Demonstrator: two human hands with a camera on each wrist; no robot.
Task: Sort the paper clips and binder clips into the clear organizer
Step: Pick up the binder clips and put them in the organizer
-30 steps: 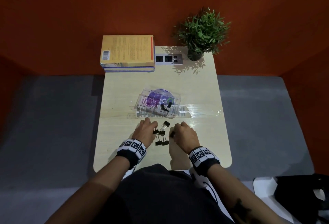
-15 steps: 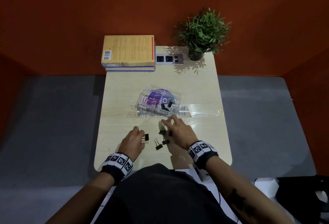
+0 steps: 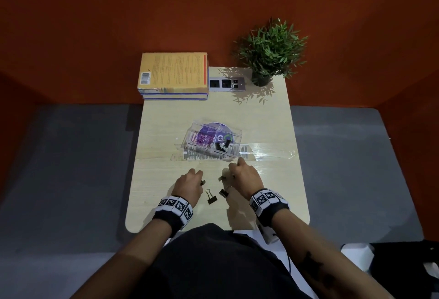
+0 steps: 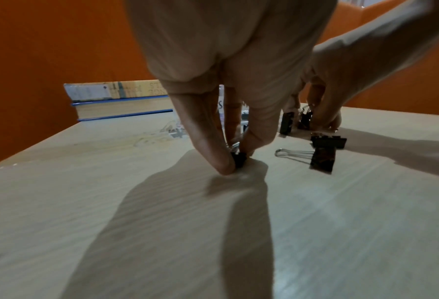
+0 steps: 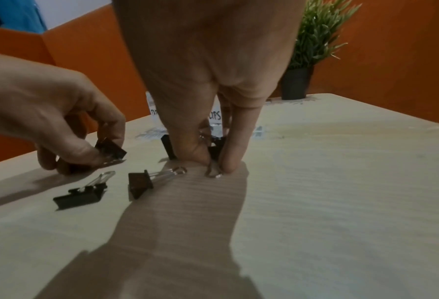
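Note:
The clear organizer [image 3: 190, 135] stands mid-table with pink paper clips [image 3: 201, 138] in its left compartment and black binder clips [image 3: 223, 147] in its right. Just in front of it, my left hand [image 3: 199, 178] [image 4: 236, 161] pinches a black binder clip [image 4: 239, 159] [image 5: 111, 150] low over the table. My right hand [image 3: 231, 175] [image 5: 214, 164] pinches another binder clip [image 5: 215, 150] between thumb and finger on the tabletop; a further clip [image 5: 168, 148] stands by its thumb. Two loose binder clips [image 3: 211, 198] [image 3: 223, 192] lie between my wrists.
A stack of books [image 3: 173, 74] sits at the table's far left, a socket panel [image 3: 226, 83] beside it, and a potted plant [image 3: 268, 53] at the far right. Taped plastic film [image 3: 273, 154] lies right of the organizer. Orange walls enclose the table [image 3: 166, 120].
My left hand drew one binder clip leftward out of the cluster and holds it. My right hand shifted slightly forward and closed its fingers on a clip.

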